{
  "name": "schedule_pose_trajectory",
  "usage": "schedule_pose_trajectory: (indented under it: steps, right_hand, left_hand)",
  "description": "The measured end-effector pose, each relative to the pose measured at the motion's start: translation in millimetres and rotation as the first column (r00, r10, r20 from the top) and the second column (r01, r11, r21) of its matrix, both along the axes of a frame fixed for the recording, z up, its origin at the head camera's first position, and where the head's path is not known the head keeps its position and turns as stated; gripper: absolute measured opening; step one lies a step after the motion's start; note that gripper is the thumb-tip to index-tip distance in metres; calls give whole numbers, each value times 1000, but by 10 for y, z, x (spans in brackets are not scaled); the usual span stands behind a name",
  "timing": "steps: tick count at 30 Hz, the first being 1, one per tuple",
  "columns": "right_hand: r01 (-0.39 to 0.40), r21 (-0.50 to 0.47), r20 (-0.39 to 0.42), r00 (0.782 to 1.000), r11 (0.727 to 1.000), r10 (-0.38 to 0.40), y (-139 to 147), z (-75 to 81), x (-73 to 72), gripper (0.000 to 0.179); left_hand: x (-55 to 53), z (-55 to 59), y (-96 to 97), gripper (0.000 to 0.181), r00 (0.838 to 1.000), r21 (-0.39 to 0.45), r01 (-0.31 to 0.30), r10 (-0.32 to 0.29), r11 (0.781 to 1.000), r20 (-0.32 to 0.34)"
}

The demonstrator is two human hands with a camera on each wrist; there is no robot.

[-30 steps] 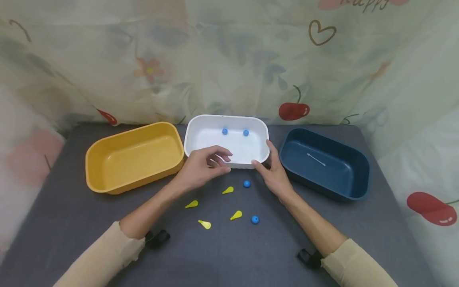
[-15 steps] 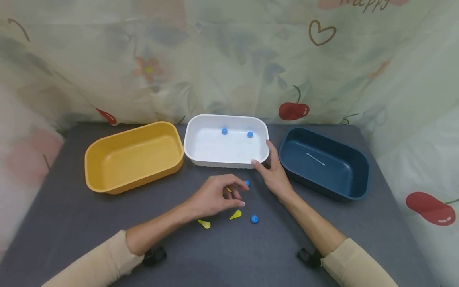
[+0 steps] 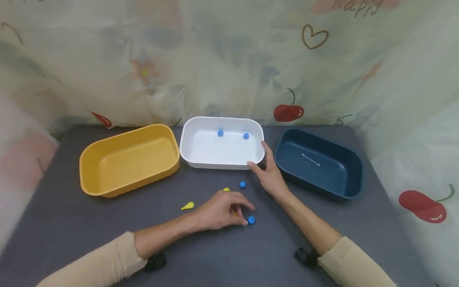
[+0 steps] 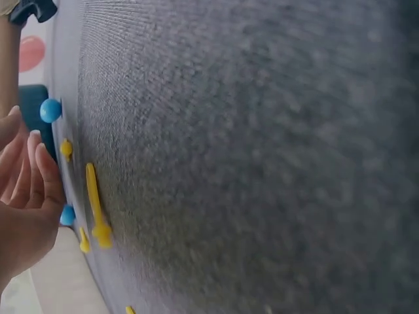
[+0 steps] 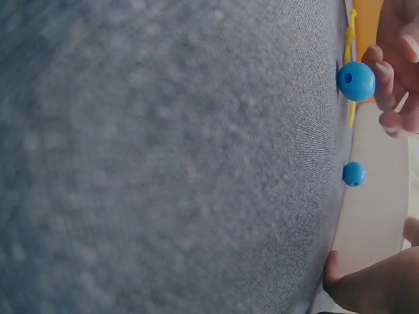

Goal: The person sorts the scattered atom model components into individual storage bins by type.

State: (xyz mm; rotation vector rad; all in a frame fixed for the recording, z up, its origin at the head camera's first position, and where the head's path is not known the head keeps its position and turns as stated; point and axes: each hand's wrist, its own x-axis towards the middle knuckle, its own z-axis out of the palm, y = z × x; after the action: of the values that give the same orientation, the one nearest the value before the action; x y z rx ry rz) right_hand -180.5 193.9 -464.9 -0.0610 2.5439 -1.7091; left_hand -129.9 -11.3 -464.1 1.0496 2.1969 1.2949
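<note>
My left hand [image 3: 224,211] hovers over the dark cloth with its fingers loosely bent and nothing between them. Just by its thumb tip lies a blue bead [image 3: 251,220], whose hole shows in the right wrist view. Beneath and around that hand are several small yellow bulb-shaped pieces [image 3: 188,205], partly hidden by it in the head view. My right hand [image 3: 271,179] holds the near right corner of a white bin [image 3: 222,165], thumb on the front wall. Two blue beads [image 3: 246,136] lie inside this bin. Another blue bead [image 3: 242,185] rests on the cloth in front of it.
A yellow bin [image 3: 129,185] stands at the left, close beside the white one. To the right, a dark blue bin [image 3: 319,187] contains a thin pale rod [image 3: 310,160]. A printed curtain [image 3: 222,59] hangs behind the table.
My left hand has come from above the white bin down towards the near blue bead. One bead inside the bin has rolled slightly right. The right hand keeps its hold on the corner.
</note>
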Motion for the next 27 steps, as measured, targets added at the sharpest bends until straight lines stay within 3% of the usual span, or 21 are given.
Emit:
schedule_pose_trajectory:
  steps: [12, 21, 27]
  right_hand:
    - [5, -3, 5, 1000, 1000, -5, -11, 1, 5, 81]
    - [4, -9, 17, 1000, 1000, -4, -11, 1, 8, 81]
    - [8, -22, 20, 1000, 1000, -8, -11, -4, 11, 81]
  left_hand:
    - [56, -96, 132, 30, 993, -131, 10, -24, 991, -111]
    - [75, -131, 138, 18, 992, -173, -41, 19, 984, -125]
    - [71, -125, 141, 16, 993, -148, -20, 3, 989, -115]
